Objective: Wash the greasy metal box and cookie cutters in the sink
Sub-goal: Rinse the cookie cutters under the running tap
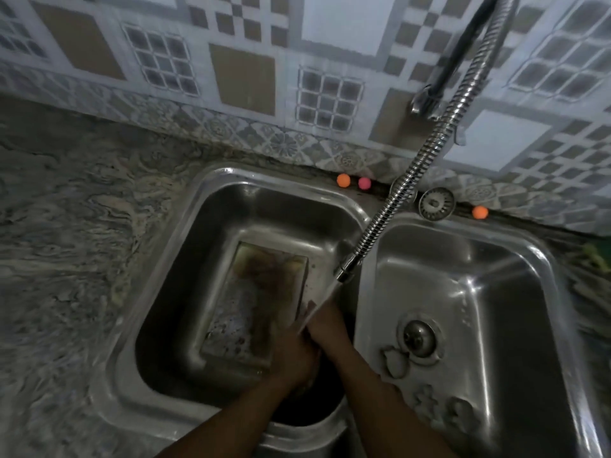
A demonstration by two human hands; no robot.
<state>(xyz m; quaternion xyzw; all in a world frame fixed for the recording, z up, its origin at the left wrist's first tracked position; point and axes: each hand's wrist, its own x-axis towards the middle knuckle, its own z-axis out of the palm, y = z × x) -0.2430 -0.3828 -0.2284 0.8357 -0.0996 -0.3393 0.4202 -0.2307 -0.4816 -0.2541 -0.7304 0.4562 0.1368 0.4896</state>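
The greasy metal box [254, 302] lies in the left sink basin [172, 312], its inside stained brown. Several cookie cutters lie in the right basin [515, 325] near the drain: a heart-shaped one [395, 361] and flower-shaped ones [458, 413]. My left hand [291, 355] and my right hand [325, 325] are pressed together just right of the box, under the water stream from the faucet nozzle [345, 271]. The left fingers are curled over something pale that is mostly hidden. Whether either hand grips an object cannot be made out.
A flexible metal faucet hose [429, 153] arcs down from the tiled wall. A sink strainer [436, 203] and small orange and pink balls [344, 180] sit on the back ledge. Marbled counter [66, 242] lies to the left. A dark round container [304, 414] sits below my hands.
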